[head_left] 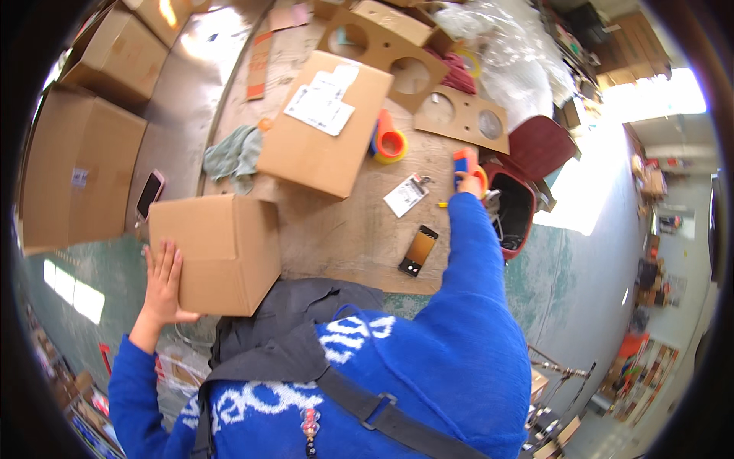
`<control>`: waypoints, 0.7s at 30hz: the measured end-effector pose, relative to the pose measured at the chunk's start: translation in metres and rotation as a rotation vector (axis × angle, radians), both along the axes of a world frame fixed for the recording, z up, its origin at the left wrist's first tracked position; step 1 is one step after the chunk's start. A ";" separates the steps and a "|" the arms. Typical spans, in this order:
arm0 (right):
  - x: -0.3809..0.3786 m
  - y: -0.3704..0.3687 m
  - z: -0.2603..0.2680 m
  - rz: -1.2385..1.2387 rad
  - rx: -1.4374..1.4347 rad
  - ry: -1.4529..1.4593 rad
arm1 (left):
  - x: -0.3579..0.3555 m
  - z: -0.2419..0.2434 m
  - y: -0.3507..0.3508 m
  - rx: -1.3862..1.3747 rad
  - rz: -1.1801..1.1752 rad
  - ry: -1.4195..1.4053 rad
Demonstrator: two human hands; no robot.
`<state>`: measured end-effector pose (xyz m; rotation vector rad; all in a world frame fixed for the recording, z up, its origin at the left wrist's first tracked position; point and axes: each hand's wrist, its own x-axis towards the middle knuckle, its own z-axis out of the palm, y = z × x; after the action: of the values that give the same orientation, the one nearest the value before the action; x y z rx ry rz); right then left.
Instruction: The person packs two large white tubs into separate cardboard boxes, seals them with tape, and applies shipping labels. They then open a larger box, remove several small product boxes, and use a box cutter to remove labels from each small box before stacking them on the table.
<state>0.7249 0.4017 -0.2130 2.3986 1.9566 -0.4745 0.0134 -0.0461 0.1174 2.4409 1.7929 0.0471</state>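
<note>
My left hand (163, 287) lies with spread fingers against the side of a cardboard box (195, 246) at the table's near left edge. Out on the right, my right hand (470, 185) is closed around an orange and blue tape dispenser (463, 160). A second tape dispenser (389, 140) stands beside a larger cardboard box (321, 149), whose top bears printed labels (321, 103). Between that box and my right arm lie a badge-like card with a clip (406, 195) and a smartphone (418, 251).
A red lidded bin (522, 229) stands right of my right hand. Cardboard sheets with round holes (464, 117) and clear plastic wrap (510, 63) lie at the back. A green cloth (234, 155) rests on the left; large cartons (80, 166) and a pink-edged phone (150, 195) are farther left.
</note>
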 end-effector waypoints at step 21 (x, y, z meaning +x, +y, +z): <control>-0.461 -0.276 0.411 1.297 -0.171 0.905 | -0.011 -0.002 -0.015 -0.048 0.040 -0.195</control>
<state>0.2642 0.1256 0.1975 0.3711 2.9417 -1.5558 0.0023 -0.0611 0.1158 2.2795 1.7374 0.2346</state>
